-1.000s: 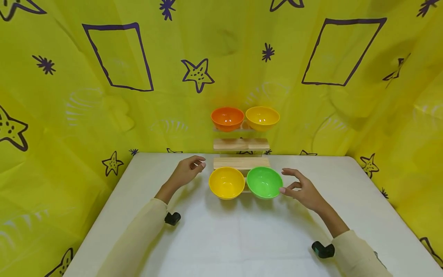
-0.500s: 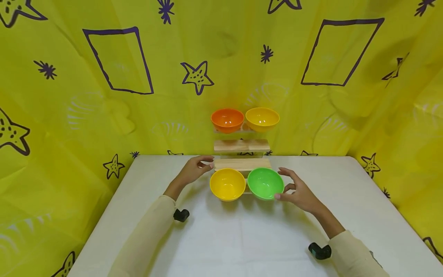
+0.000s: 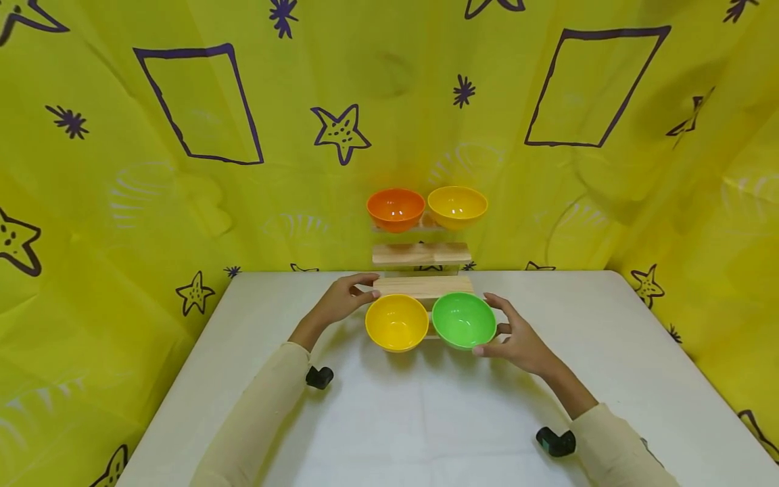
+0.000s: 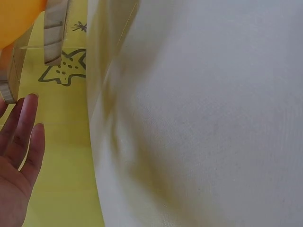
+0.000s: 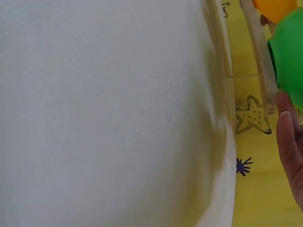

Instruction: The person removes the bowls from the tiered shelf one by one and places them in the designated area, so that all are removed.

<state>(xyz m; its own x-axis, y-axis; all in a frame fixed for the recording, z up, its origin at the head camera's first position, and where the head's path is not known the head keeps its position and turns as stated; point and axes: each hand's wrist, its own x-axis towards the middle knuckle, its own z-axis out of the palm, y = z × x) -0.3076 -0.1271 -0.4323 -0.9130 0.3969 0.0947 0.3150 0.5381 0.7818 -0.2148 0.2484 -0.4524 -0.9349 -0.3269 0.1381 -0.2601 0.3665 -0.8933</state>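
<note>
In the head view a tiered wooden stand [image 3: 420,254] holds bowls at its front and top. A green bowl [image 3: 464,320] sits at the front right and a yellow bowl [image 3: 397,323] at the front left. My right hand [image 3: 517,341] curls round the green bowl's right side, thumb at the front, fingers behind. My left hand [image 3: 343,297] has thumb and forefinger at the left end of the middle wooden step [image 3: 420,287], appearing to pinch it. In the left wrist view the other fingers [image 4: 28,113] stretch out past the wood.
An orange bowl [image 3: 395,210] and another yellow bowl [image 3: 458,207] stand on the top tier. Under everything lies a white-covered table [image 3: 389,419]. Behind and at the sides hangs a yellow cloth [image 3: 402,128] with drawn stars.
My left hand has moved right to the end of the wooden step. My right hand has moved left, its thumb passing along the green bowl's front. The bowls stay in their places.
</note>
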